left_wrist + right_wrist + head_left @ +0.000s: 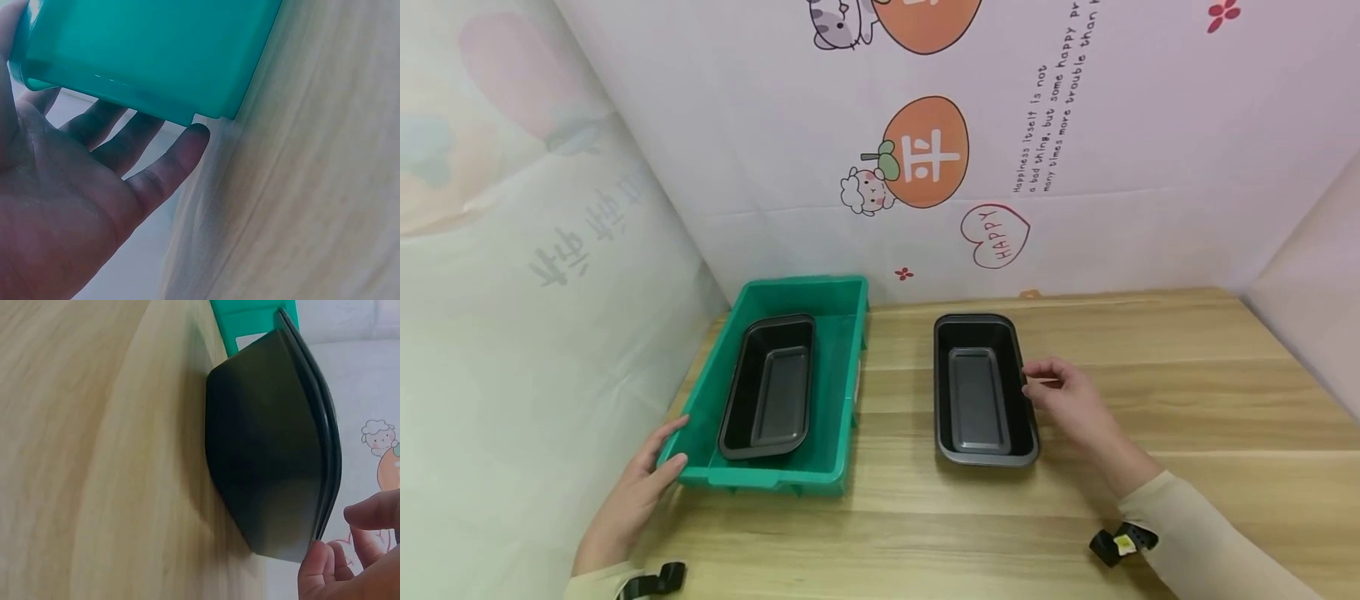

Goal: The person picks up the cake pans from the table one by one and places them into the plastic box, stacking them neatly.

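A dark loaf pan (979, 400) stands on the wooden table, its rim a doubled dark band in the right wrist view. At its right rim is my right hand (1071, 408); in the right wrist view the fingertips (317, 550) meet the rim while the thumb stands apart from them. Another dark loaf pan (782, 396) lies inside a green tray (842, 433), toward its left side. My left hand (636, 492) grips the tray's near left corner, thumb at the front and fingers along the outer left wall. In the left wrist view, the tray partly hides those fingers.
The wooden table (895, 533) carries both the tray and the right-hand pan. A printed white cloth (760, 150) hangs along the back edge, and a pale cloth (490, 333) closes off the left side. A strip of table separates the tray from the pan.
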A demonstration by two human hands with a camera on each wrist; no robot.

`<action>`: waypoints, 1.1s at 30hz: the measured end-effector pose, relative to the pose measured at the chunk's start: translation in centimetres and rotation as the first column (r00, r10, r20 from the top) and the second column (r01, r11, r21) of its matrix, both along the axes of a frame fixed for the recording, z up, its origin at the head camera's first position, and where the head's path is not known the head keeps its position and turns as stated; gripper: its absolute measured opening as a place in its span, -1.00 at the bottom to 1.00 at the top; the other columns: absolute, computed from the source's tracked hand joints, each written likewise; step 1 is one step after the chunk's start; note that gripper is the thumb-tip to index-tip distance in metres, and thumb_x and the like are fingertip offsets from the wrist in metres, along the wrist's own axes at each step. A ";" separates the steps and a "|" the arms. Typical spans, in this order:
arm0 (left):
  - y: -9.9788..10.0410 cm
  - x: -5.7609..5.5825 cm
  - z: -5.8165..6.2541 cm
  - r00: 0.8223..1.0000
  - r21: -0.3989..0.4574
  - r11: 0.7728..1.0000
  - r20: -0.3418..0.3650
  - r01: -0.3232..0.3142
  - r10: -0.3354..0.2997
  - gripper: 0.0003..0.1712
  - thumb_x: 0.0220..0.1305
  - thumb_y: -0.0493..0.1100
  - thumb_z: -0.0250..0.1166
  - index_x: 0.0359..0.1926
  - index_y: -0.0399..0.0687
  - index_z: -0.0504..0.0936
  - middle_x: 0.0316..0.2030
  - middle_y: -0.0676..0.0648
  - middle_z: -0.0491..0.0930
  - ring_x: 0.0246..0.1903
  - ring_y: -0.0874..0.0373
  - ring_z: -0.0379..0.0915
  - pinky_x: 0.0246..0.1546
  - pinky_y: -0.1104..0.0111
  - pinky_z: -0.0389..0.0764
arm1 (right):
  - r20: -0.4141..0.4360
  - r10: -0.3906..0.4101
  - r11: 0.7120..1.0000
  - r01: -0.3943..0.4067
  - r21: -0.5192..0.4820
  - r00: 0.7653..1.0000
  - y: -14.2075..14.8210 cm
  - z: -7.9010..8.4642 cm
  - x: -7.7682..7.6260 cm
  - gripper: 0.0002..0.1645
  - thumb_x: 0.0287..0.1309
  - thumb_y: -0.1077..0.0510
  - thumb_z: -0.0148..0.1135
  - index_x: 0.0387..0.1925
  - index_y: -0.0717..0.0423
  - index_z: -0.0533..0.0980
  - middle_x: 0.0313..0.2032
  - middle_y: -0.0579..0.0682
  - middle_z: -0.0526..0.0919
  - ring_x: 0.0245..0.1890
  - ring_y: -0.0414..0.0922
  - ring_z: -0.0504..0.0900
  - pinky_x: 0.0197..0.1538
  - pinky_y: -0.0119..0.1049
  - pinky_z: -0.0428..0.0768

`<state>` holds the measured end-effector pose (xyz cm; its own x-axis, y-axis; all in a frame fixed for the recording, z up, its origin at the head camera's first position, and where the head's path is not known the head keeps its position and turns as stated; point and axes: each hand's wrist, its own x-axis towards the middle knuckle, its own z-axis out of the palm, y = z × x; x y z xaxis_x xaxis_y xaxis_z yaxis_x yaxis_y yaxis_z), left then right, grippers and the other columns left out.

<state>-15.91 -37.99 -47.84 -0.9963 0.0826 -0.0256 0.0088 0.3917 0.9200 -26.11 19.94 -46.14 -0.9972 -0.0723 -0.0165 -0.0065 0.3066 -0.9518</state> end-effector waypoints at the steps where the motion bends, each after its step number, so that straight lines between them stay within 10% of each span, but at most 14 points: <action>1: 0.0 0.0 0.0 1.000 -0.001 1.000 0.000 0.002 -0.002 -0.34 0.55 -0.16 -0.02 0.55 0.09 -0.02 0.52 -0.27 -0.26 0.43 -0.27 -0.42 0.36 -0.05 -0.01 | 0.001 0.003 1.000 -0.003 0.003 1.000 0.1 -0.1 0.0 -0.60 0.28 0.32 0.12 0.10 0.44 0.40 0.08 0.32 0.47 -0.11 -0.19 0.55 -0.09 -0.38 0.60; 7: -0.1 -0.1 -0.1 1.000 -0.018 1.000 -0.012 0.013 -0.013 -0.35 0.56 -0.15 -0.03 0.55 0.09 -0.02 0.50 -0.29 -0.22 0.41 -0.27 -0.32 -0.01 0.71 0.19 | 0.017 0.029 0.998 -0.030 0.055 0.999 0.3 -0.3 -0.1 -0.62 0.28 0.31 0.15 0.08 0.43 0.42 0.09 0.32 0.49 -0.10 -0.12 0.54 -0.15 -0.40 0.59; 16: -0.2 -0.1 -0.5 0.999 -0.018 1.000 -0.043 0.013 -0.014 -0.38 0.57 -0.17 -0.06 0.54 0.04 0.01 0.46 -0.38 -0.14 0.19 0.52 0.06 0.02 0.68 0.26 | 0.050 0.055 0.995 -0.059 0.081 0.997 0.2 -0.8 -0.3 -0.56 0.22 0.32 0.16 0.12 0.41 0.41 0.09 0.33 0.48 -0.15 -0.06 0.52 -0.22 -0.30 0.59; 27: -0.1 -0.1 -0.2 1.000 -0.026 1.000 -0.017 0.011 -0.012 -0.36 0.56 -0.16 -0.04 0.55 0.07 -0.01 0.49 -0.33 -0.20 0.39 -0.25 -0.21 0.00 0.71 0.21 | 0.033 0.043 0.992 -0.046 0.114 0.999 0.0 -1.0 -0.2 -0.54 0.22 0.32 0.15 0.16 0.39 0.44 0.12 0.32 0.48 -0.12 0.01 0.51 -0.24 -0.32 0.57; 33: 0.0 0.0 -0.2 0.999 -0.020 1.000 -0.034 0.014 -0.014 -0.37 0.57 -0.17 -0.06 0.55 0.06 -0.01 0.48 -0.36 -0.19 0.28 0.37 -0.02 0.03 0.69 0.23 | 0.021 0.027 0.994 -0.029 0.103 0.999 0.0 -1.1 -0.2 -0.53 0.21 0.34 0.15 0.16 0.39 0.45 0.10 0.32 0.49 -0.21 -0.05 0.52 -0.29 -0.32 0.57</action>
<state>-15.90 -38.00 -48.08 -0.9953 0.0962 0.0067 0.0458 0.4093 0.9113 -26.30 19.89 -47.28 -0.9943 -0.0967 -0.0446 0.0019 0.4028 -0.9153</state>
